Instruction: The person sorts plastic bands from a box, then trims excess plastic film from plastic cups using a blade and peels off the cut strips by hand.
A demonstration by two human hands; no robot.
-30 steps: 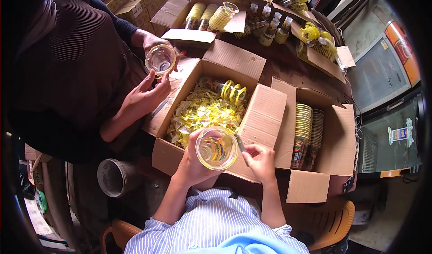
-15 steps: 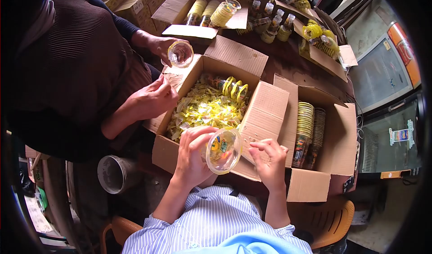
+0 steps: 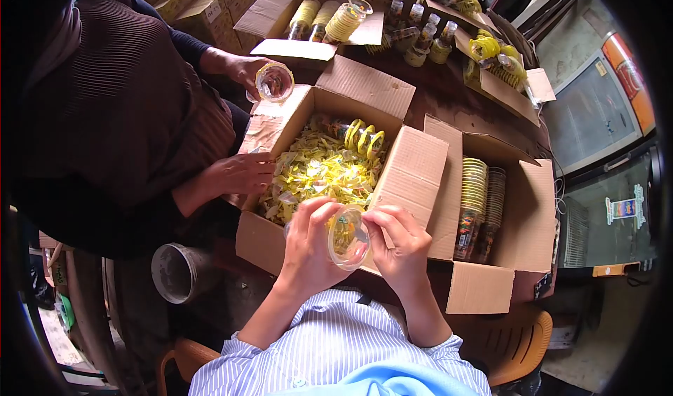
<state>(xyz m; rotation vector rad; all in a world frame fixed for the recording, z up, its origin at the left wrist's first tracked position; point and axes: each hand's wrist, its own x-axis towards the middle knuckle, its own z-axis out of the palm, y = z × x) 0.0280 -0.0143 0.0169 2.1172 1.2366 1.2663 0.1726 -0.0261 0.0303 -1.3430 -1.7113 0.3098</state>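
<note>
My left hand (image 3: 307,240) is wrapped round a clear plastic cup (image 3: 348,245) with a printed side, tilted so its mouth faces up toward me. At its rim, the thumb and fingers of my right hand (image 3: 403,245) are pinched together; whether a small scrap sits between them is hidden. Just beyond is an open cardboard box (image 3: 261,245) filled with yellow and clear plastic scraps (image 3: 322,168). On the scraps lies a row of nested cups (image 3: 363,140) with yellow rims.
A co-worker (image 3: 119,66) at the left holds another cup (image 3: 274,82), with one hand (image 3: 235,176) beside the scrap box. To the right, a second box (image 3: 534,221) holds stacked cups (image 3: 473,203). More cup boxes (image 3: 298,48) stand behind. A bucket (image 3: 165,273) is at lower left.
My right hand has moved left and now pinches at the cup's rim, and the cup has turned. The co-worker's lower hand has dropped toward the scraps and opened.
</note>
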